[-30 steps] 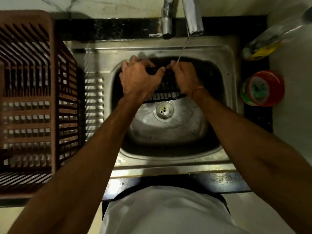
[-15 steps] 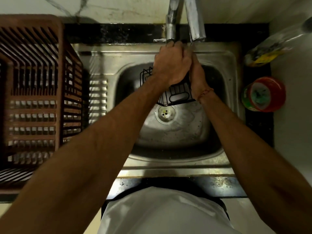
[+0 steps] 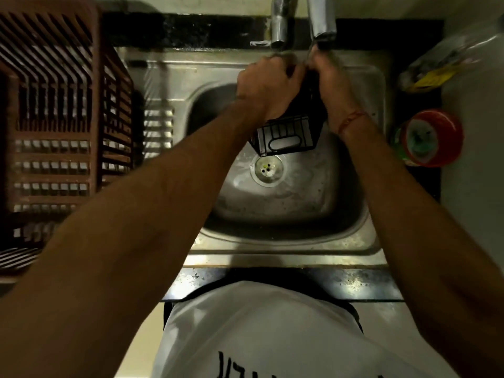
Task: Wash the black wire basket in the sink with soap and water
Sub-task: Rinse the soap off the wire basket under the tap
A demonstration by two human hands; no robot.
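left hand [image 3: 268, 87] and right hand [image 3: 331, 85]: both curled round black wire basket [image 3: 286, 136], held at 12 o'clock over sink [image 3: 286, 241] | tap spout [image 3: 321, 17] just above | brown dish rack [image 3: 54, 105] at 9 o'clock | red-lidded tub [image 3: 433, 137] at 3 o'clock

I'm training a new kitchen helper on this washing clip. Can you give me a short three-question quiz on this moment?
1. True or false: the black wire basket lies flat on the sink floor, untouched.
2. Which hands grip the basket? A) left only B) right only C) both
3. Fill in: the red-lidded container stands on the counter to the ___ of the sink.

Key
1. False. The left hand and right hand hold it up under the tap spout, above the drain.
2. C
3. right
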